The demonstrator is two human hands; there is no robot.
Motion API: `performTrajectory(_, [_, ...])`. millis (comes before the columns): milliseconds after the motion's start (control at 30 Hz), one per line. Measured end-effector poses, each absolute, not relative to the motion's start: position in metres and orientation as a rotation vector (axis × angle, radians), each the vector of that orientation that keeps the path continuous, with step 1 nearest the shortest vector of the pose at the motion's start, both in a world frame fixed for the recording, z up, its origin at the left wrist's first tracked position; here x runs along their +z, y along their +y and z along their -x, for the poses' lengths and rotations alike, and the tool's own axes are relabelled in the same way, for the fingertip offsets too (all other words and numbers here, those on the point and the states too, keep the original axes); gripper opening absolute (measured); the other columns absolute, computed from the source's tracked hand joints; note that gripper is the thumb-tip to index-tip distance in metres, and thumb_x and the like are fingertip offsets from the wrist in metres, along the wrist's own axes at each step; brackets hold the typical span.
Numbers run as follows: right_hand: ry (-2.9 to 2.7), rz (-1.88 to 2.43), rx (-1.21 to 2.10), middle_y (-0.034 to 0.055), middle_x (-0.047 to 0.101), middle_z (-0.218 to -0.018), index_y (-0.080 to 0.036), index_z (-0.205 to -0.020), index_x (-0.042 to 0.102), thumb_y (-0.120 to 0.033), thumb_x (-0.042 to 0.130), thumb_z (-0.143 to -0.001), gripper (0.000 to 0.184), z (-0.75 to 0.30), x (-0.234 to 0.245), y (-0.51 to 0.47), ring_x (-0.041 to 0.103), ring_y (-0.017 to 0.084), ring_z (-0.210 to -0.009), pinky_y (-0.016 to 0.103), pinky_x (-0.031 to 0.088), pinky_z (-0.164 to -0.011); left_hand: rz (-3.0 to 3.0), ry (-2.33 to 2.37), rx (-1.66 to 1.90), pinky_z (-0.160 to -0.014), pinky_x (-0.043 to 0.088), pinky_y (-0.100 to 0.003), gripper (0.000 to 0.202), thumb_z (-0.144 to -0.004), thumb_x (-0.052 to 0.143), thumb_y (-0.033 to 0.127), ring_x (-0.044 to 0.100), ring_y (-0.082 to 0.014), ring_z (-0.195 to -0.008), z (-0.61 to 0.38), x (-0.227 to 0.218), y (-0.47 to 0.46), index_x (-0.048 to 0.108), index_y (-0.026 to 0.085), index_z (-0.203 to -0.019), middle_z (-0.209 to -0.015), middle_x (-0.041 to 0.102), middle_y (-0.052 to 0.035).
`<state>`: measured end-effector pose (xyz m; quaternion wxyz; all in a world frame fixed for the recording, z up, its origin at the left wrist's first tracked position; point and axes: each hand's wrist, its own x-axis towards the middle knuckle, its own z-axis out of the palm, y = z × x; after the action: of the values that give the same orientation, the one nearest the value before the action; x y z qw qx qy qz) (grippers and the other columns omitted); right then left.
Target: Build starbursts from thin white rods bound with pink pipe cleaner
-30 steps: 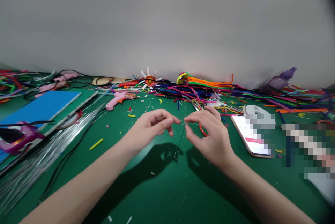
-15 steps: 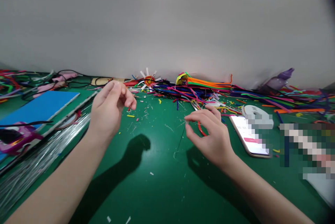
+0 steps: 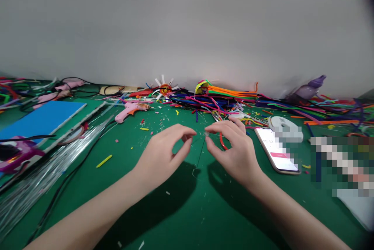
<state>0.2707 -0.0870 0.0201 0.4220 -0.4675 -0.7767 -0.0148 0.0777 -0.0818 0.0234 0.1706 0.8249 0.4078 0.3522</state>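
Note:
My right hand (image 3: pixel 233 145) is right of centre above the green table, its thumb and forefinger pinched on a small translucent piece (image 3: pixel 207 134). A thin thread (image 3: pixel 201 154) runs down below those fingertips, with a curl at its lower end. My left hand (image 3: pixel 165 150) is just left of it, palm down, fingers curved toward the right hand's fingertips. A slight gap shows between its thumb and forefinger, and I see nothing held there. The two hands are close but apart.
A pink glue gun (image 3: pixel 131 110) and a yellow stick (image 3: pixel 104 161) lie to the left, by clear strips (image 3: pixel 55 176) and a blue board (image 3: pixel 49 115). Pipe cleaners (image 3: pixel 233 90) line the back. On the right are a phone (image 3: pixel 277 150) and a white spool (image 3: pixel 288 125).
My left hand has come down and right, from the left side to close beside my right hand, uncovering the pink glue gun. The right hand has stayed nearly still, keeping its pinch.

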Motion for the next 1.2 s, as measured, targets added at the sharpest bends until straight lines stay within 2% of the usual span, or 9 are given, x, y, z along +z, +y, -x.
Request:
performTrajectory(100, [-1.932,1.230,0.043,-0.0009,0.068,-0.085,-0.022,-0.087,0.061,-0.018,0.059,-0.079,0.009,-0.271,0.021,-0.086,0.062,0.014,-0.080,0.042,0.035,-0.100,-2.213,1.157,0.928,-0.069,0.044,-0.022,0.018,-0.085,0.044,0.011,0.059,-0.0111,-0.075,-0.081,0.025,-0.089,0.060,0.020,-0.085,-0.081,0.064,0.0028])
performTrajectory(167, [-1.914,1.262,0.113,-0.0005,0.068,-0.085,-0.022,-0.087,0.062,-0.019,0.060,-0.079,0.009,-0.272,0.021,-0.086,0.062,0.015,-0.079,0.042,0.037,-0.098,-2.132,1.181,0.854,-0.067,0.045,-0.023,0.019,-0.086,0.044,0.014,0.060,-0.0119,-0.073,-0.082,0.025,-0.092,0.061,0.021,-0.086,-0.080,0.065,0.0029])
performTrajectory(433, [-1.872,1.258,0.125,-0.0006,0.066,-0.083,-0.022,-0.087,0.062,-0.019,0.060,-0.079,0.009,-0.272,0.018,-0.085,0.061,0.015,-0.079,0.041,0.038,-0.097,-2.051,1.192,0.731,-0.089,0.046,-0.034,0.028,-0.092,0.044,0.032,0.061,-0.0198,-0.102,-0.090,0.017,-0.092,0.062,0.024,-0.112,-0.113,0.067,-0.0017])
performTrajectory(633, [-1.876,1.232,0.131,-0.0005,0.067,-0.085,-0.022,-0.089,0.062,-0.018,0.060,-0.079,0.011,-0.269,0.016,-0.085,0.062,0.015,-0.082,0.040,0.038,-0.097,-1.648,0.921,0.739,-0.108,0.036,-0.036,0.048,-0.094,0.038,0.044,0.042,-0.0199,-0.131,-0.099,0.002,-0.095,0.041,0.024,-0.138,-0.143,0.044,-0.0038])
performTrajectory(767, [-1.867,1.225,0.178,-0.0005,0.068,-0.087,-0.022,-0.090,0.063,-0.019,0.061,-0.079,0.011,-0.269,0.016,-0.085,0.062,0.015,-0.085,0.039,0.040,-0.095,-1.618,0.791,0.824,-0.114,0.027,-0.040,0.057,-0.093,0.041,0.045,0.031,-0.0213,-0.137,-0.105,-0.014,-0.098,0.028,0.025,-0.144,-0.152,0.027,-0.0047])
performTrajectory(867, [-1.865,1.239,0.246,-0.0006,0.069,-0.088,-0.022,-0.091,0.063,-0.020,0.062,-0.078,0.013,-0.270,0.016,-0.085,0.063,0.015,-0.085,0.039,0.041,-0.095,-1.589,0.776,0.909,-0.113,0.028,-0.041,0.051,-0.094,0.041,0.041,0.037,-0.0215,-0.134,-0.108,-0.023,-0.096,0.034,0.025,-0.142,-0.149,0.034,-0.0063])
performTrajectory(1033, [-1.873,1.224,0.317,-0.0018,0.070,-0.090,-0.023,-0.096,0.063,-0.021,0.059,-0.081,0.016,-0.272,0.016,-0.085,0.065,0.013,-0.083,0.041,0.033,-0.105,-1.406,0.847,1.062,-0.102,0.042,-0.040,0.039,-0.091,0.049,0.035,0.057,-0.0220,-0.114,-0.110,-0.023,-0.088,0.052,0.020,-0.127,-0.133,0.055,-0.0094])
performTrajectory(1100, [-1.832,1.258,0.299,0.0001,0.070,-0.093,-0.023,-0.098,0.063,-0.024,0.057,-0.082,0.017,-0.276,0.018,-0.083,0.064,0.015,-0.085,0.039,0.039,-0.098,-1.297,0.870,1.096,-0.098,0.045,-0.040,0.036,-0.090,0.052,0.034,0.063,-0.0212,-0.104,-0.109,-0.020,-0.085,0.055,0.018,-0.122,-0.119,0.064,-0.0097])
performTrajectory(1200, [-1.749,1.351,0.211,0.0032,0.068,-0.094,-0.021,-0.100,0.062,-0.028,0.054,-0.083,0.020,-0.292,0.022,-0.073,0.063,0.017,-0.088,0.034,0.047,-0.083,-1.163,0.900,1.169,-0.095,0.046,-0.041,0.033,-0.089,0.053,0.035,0.067,-0.0204,-0.093,-0.106,-0.019,-0.079,0.058,0.016,-0.116,-0.103,0.070,-0.0089])
